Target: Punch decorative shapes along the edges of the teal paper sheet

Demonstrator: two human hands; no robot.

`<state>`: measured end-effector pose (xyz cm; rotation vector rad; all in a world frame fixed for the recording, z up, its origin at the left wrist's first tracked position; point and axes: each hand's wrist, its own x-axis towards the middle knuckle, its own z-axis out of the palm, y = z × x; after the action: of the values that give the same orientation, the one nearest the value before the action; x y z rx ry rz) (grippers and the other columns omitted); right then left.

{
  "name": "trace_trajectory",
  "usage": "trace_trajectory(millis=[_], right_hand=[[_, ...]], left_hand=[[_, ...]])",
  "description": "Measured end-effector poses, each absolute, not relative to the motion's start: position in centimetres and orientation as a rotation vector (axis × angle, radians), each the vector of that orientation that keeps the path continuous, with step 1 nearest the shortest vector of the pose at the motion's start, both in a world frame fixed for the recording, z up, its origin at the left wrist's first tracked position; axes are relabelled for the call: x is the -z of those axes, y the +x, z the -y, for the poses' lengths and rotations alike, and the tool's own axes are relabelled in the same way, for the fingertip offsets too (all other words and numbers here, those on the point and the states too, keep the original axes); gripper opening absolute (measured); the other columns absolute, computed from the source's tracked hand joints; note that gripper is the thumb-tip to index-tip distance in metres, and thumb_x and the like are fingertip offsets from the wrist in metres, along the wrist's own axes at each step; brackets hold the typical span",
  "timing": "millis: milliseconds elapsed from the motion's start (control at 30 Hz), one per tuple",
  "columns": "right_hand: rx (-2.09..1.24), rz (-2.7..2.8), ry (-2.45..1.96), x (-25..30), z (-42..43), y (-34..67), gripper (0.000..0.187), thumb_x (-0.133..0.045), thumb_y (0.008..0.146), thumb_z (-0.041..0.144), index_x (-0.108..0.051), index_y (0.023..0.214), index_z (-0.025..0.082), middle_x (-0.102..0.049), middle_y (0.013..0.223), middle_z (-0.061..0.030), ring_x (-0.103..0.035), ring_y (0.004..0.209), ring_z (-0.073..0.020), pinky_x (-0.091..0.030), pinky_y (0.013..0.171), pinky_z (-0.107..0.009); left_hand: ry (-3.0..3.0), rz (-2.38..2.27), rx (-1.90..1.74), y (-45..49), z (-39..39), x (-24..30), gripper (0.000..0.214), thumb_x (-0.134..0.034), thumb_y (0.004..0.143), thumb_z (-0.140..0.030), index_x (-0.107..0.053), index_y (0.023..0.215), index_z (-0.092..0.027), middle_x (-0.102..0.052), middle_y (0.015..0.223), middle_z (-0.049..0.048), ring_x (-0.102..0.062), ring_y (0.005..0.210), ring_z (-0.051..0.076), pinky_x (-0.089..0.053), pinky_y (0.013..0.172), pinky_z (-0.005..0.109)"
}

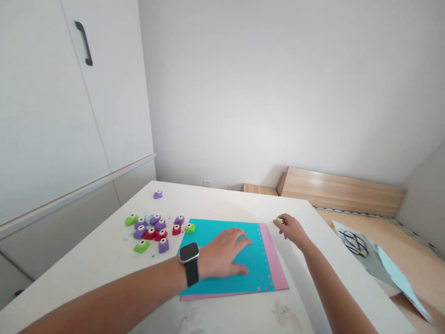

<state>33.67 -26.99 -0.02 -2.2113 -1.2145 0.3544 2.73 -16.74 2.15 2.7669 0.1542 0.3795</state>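
A blue sheet of paper [215, 229] with small punched holes along its right and lower right edges lies on top of a pink sheet [274, 260]. My left hand [225, 253], with a watch on its wrist, rests over the blue sheet, its fingers spread and holding nothing. To the right of the paper, my right hand [289, 228] pinches a small green craft punch [280, 221] just above the table. Left of the sheets are several purple, red and green punches with white eye-like tops, among them a green punch [141, 246] and a red punch [176, 229].
Bits of blue paper [153, 256] are scattered among the punches on the white table [222, 197]. One purple punch [158, 195] sits apart near the far left corner. Right of the table, a bed [375, 227] bears a bag with a black cable [352, 243].
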Motion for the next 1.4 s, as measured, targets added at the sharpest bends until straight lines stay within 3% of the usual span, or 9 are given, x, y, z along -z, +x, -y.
trace_trajectory(millis=[100,267,367,533,667,800,967,1067,1400], right_hand=[[-0.71,0.94,-1.713,-0.7,31.7,28.9,0.041,-0.053,0.088,0.058,-0.057,0.109,0.023,-0.061,0.075,0.0,-0.056,0.055,-0.0137,-0.036,0.044,-0.022],[-0.938,0.56,-1.445,0.1,38.3,23.8,0.04,-0.062,0.085,0.056,-0.06,0.105,0.022,-0.057,0.079,-0.0002,-0.056,0.058,-0.0109,-0.034,0.043,-0.02],[-0.967,0.455,-1.443,1.3,40.1,23.3,0.044,-0.066,0.081,0.059,-0.061,0.105,0.022,-0.057,0.076,0.0002,-0.057,0.058,-0.012,-0.041,0.046,-0.021],[-0.834,0.538,-1.604,1.8,40.1,23.6,0.044,-0.069,0.077,0.06,-0.063,0.1,0.023,-0.056,0.065,0.0036,-0.054,0.049,-0.0112,-0.035,0.039,-0.02],[-0.918,0.502,-1.457,0.6,38.8,22.8,0.04,-0.078,0.075,0.048,-0.066,0.103,0.023,-0.068,0.094,-0.0027,-0.069,0.082,-0.0177,-0.054,0.067,-0.026],[-1.058,0.481,-1.325,-0.1,37.3,22.4,0.046,-0.084,0.068,0.035,-0.067,0.109,0.021,-0.067,0.115,-0.0078,-0.067,0.105,-0.0247,-0.055,0.088,-0.033],[-0.765,0.606,-1.569,1.6,36.0,23.6,0.047,-0.079,0.07,0.045,-0.065,0.108,0.021,-0.071,0.088,-0.0061,-0.071,0.083,-0.0255,-0.057,0.065,-0.033],[-0.577,0.783,-1.765,3.0,35.8,24.5,0.044,-0.072,0.075,0.052,-0.067,0.104,0.02,-0.069,0.075,-0.0042,-0.065,0.06,-0.0203,-0.047,0.05,-0.028],[-0.381,1.016,-1.931,3.6,34.1,22.8,0.036,-0.067,0.079,0.051,-0.073,0.097,0.02,-0.069,0.074,-0.0041,-0.059,0.06,-0.0181,-0.041,0.054,-0.027]], left_hand=[[2.797,-0.438,-0.339,6.2,13.6,-0.6,0.091,-0.077,0.063,-0.064,-0.048,0.139,-0.021,-0.053,0.135,0.0191,-0.049,0.125,0.038,-0.039,0.103,0.049],[2.789,-0.583,-0.235,8.3,9.3,1.2,0.101,-0.078,0.051,-0.072,-0.051,0.135,-0.022,-0.059,0.123,0.0171,-0.053,0.114,0.039,-0.046,0.091,0.048],[2.769,-0.59,-0.343,8.0,8.5,1.9,0.086,-0.079,0.056,-0.067,-0.058,0.128,-0.025,-0.06,0.119,0.0135,-0.054,0.113,0.036,-0.046,0.089,0.044],[2.721,-0.495,-0.514,7.6,8.3,2.1,0.027,-0.071,0.08,-0.045,-0.069,0.099,-0.026,-0.066,0.103,0.0057,-0.06,0.102,0.026,-0.043,0.089,0.035],[2.602,-0.523,-0.637,7.4,7.7,1.8,0.017,-0.057,0.091,-0.037,-0.068,0.094,-0.024,-0.069,0.095,0.0048,-0.063,0.093,0.023,-0.044,0.084,0.031],[2.519,-0.631,-0.715,7.2,6.7,1.9,0.019,-0.051,0.093,-0.037,-0.064,0.099,-0.024,-0.071,0.096,0.0059,-0.065,0.092,0.025,-0.045,0.079,0.032],[2.463,-0.7,-0.751,7.3,5.7,2.4,0.02,-0.048,0.094,-0.037,-0.063,0.098,-0.025,-0.072,0.095,0.0054,-0.066,0.091,0.026,-0.046,0.079,0.033],[2.43,-0.709,-0.781,7.4,5.2,2.7,0.023,-0.045,0.094,-0.038,-0.063,0.099,-0.024,-0.072,0.097,0.0051,-0.066,0.093,0.025,-0.046,0.08,0.032],[2.284,-0.7,-0.88,7.4,4.9,3.0,0.023,-0.047,0.093,-0.04,-0.063,0.097,-0.023,-0.071,0.092,0.0024,-0.065,0.086,0.022,-0.047,0.081,0.031]])
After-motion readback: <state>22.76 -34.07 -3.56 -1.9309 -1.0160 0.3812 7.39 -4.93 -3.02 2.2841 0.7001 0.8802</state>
